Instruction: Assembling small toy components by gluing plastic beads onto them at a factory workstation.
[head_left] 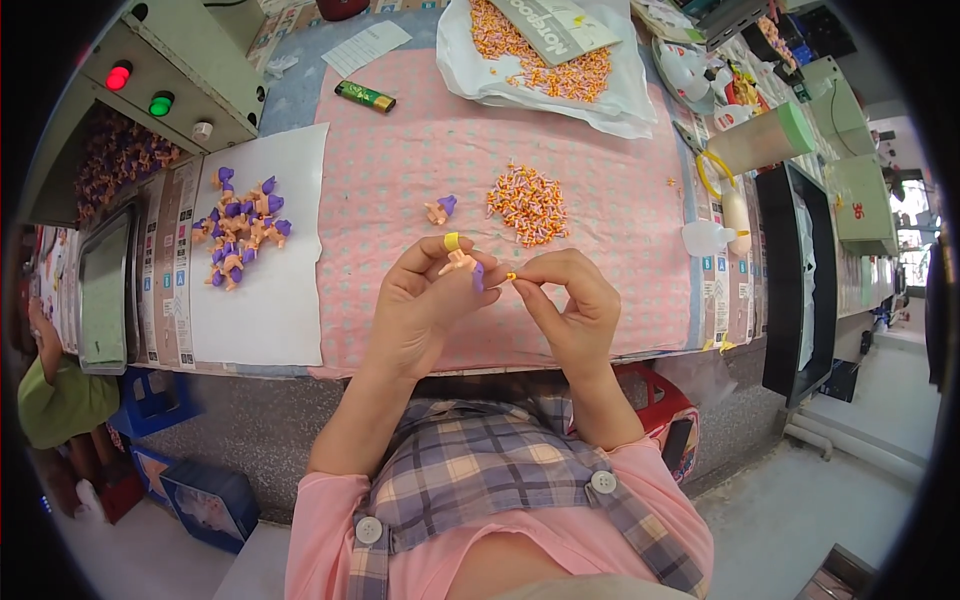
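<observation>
Person's left hand (pixel 420 305) has a little purple-topped figure (pixel 461 261) in its grip; right hand (pixel 578 303) pinches a tiny orange bit (pixel 511 276) just right of it; orangey pile (pixel 528 206) sits just past both hands.

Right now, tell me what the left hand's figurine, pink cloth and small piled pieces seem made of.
Figurine: probably moulded plastic or vinyl, satin; smooth, evenly coloured surfaces. Pink cloth: likely fabric, matte; soft ripples, no shine, fibre unclear. Small piled pieces: likely plastic; bright, repeated shapes, finish too small to tell.
</observation>
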